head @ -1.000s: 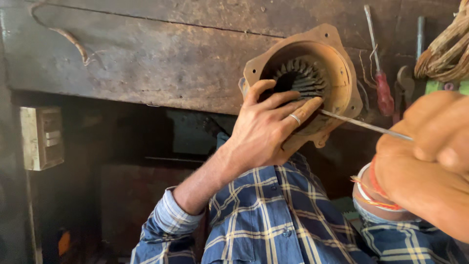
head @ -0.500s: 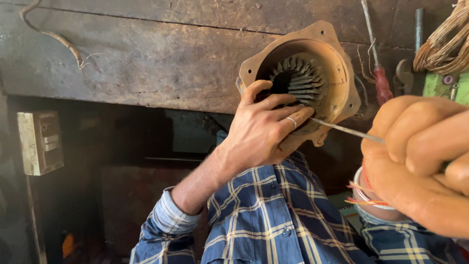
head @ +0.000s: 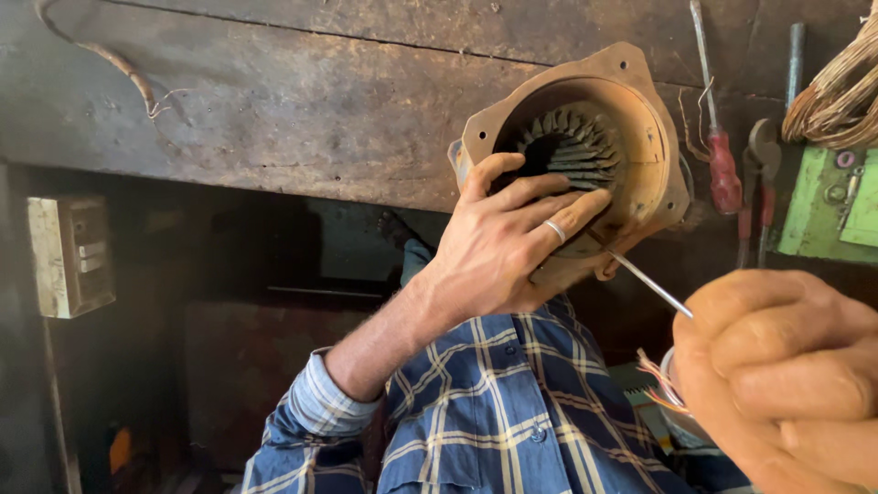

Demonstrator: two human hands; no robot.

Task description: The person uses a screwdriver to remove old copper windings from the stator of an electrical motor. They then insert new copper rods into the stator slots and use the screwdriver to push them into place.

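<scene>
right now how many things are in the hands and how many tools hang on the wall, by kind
rusty motor housing, held by the left hand: 1
thin metal rod, held in the right hand: 1
red-handled screwdriver on the wall: 1
red-handled pliers on the wall: 1
wire bundle at top right: 1
total: 5

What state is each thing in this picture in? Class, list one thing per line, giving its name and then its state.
Rusty round motor housing: held up, open end facing the camera, slotted core bare.
Left hand: fingers curled over the housing rim, ring on one finger.
Right hand: closed around a thin metal rod.
Thin metal rod: slanted, tip at the housing's lower edge.
Red-handled screwdriver: hanging upright on the wall.
</scene>
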